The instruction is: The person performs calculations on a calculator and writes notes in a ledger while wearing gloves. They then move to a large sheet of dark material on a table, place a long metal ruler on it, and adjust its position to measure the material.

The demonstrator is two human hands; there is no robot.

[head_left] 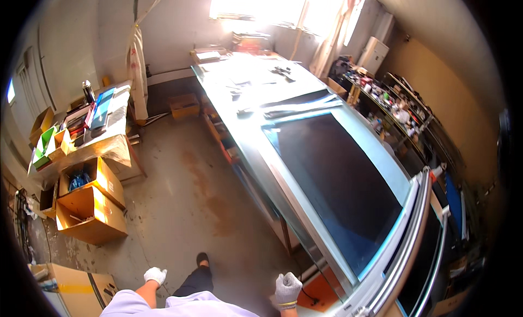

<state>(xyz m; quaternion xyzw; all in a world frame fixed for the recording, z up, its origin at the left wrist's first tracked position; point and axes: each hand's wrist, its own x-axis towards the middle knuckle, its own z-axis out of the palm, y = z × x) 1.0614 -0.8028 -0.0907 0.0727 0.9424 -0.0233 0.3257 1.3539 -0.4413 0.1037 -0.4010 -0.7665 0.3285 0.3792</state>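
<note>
White work gloves cover both of my hands. My left hand (155, 275) hangs low over the floor beside my leg, its fingers curled in, with nothing showing in it. Closed in a loose fist, my right hand (288, 290) is near the close end of the long table, and I see nothing held there either. Nearest to it is a large dark panel (340, 181) with a silver frame (302, 200), lying on the glass-like tabletop (218, 93).
Cardboard boxes (90, 216) stand at left below a cluttered side table (117, 145). A taped carton (81, 287) sits at lower left. Curved silver rails (400, 251) line the right side. Packed shelves (397, 110) stand behind the long table. Concrete floor (180, 191) runs between the tables.
</note>
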